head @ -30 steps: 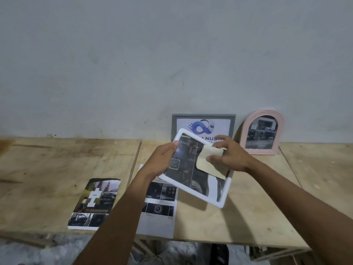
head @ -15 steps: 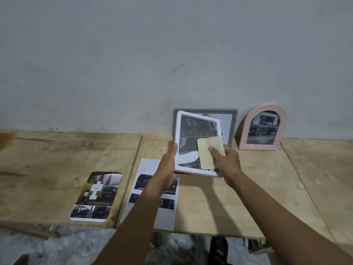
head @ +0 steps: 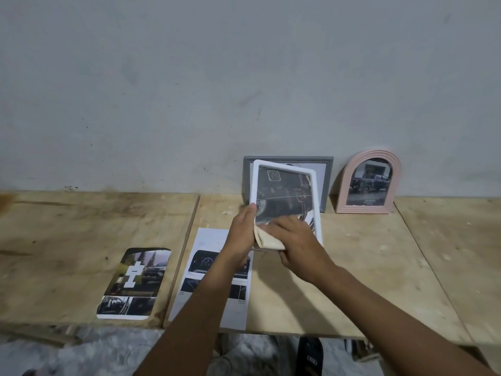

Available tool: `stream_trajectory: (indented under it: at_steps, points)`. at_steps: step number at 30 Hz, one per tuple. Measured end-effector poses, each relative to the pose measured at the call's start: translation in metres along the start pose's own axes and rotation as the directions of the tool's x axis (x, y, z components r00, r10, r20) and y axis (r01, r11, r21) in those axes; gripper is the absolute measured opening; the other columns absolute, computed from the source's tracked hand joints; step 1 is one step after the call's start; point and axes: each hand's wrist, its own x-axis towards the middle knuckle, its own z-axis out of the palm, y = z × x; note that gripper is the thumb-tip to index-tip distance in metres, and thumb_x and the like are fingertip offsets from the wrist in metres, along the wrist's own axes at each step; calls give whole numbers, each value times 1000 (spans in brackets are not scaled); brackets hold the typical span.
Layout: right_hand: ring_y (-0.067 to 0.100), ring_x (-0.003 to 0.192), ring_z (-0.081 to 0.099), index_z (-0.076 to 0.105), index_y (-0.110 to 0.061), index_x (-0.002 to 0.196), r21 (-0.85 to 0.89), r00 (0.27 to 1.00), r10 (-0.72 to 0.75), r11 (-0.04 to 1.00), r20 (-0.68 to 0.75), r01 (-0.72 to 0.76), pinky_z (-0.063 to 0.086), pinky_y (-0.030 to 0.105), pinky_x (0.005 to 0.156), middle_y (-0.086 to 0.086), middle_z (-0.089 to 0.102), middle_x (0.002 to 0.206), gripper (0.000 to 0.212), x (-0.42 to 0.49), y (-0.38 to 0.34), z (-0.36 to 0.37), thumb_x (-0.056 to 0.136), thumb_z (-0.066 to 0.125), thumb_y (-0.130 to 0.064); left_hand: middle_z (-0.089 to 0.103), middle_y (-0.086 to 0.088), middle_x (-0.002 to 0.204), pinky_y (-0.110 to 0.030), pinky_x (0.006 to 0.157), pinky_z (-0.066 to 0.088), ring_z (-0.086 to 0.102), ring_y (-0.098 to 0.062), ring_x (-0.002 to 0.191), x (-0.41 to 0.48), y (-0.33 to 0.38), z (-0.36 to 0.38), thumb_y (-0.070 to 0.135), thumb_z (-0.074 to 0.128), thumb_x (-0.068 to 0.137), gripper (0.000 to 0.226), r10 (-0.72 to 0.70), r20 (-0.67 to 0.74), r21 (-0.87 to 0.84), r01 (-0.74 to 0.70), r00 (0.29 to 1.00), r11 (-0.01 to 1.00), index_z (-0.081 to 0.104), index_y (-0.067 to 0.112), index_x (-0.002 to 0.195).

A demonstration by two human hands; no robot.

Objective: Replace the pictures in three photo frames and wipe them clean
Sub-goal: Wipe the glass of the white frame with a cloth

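Observation:
My left hand (head: 242,231) grips the lower left edge of a white photo frame (head: 314,185), held upright above the table with a dark picture in it. My right hand (head: 294,240) presses a beige cloth (head: 267,240) against the frame's lower front. Behind the white frame a grey frame (head: 328,180) leans on the wall, partly hidden. A pink arched frame (head: 367,182) with a car picture stands to the right of it.
On the plywood table (head: 352,280) lie a printed sheet with car pictures (head: 208,248) under my left arm and a round-cornered dark photo (head: 134,282) further left. The table's front edge runs below my forearms. A dark sandal (head: 309,354) shows on the floor.
The white frame went from tilted to upright and moved back in front of the grey frame. My right hand slid the cloth down to the frame's lower left part.

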Motion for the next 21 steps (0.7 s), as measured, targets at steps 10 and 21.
stream_trajectory:
  at_steps: [10, 21]
  points:
    - [25, 89, 50, 58, -16, 139, -50, 993, -38, 998, -115, 33, 43, 37, 71, 5, 57, 107, 55, -1, -10, -4, 84, 57, -12, 72, 3, 116, -44, 103, 50, 66, -19, 112, 2, -3, -11, 49, 36, 106, 40, 62, -35, 85, -59, 997, 995, 67, 29, 121]
    - [23, 91, 53, 63, -23, 131, -209, 973, -229, 951, 30, 230, 43, 38, 78, -1, 59, 108, 41, 3, -8, 3, 97, 52, -43, 74, -1, 112, -41, 90, 57, 70, -20, 102, -5, 2, -13, 53, 36, 104, 44, 84, -72, 116, -75, 994, 990, 68, 25, 117]
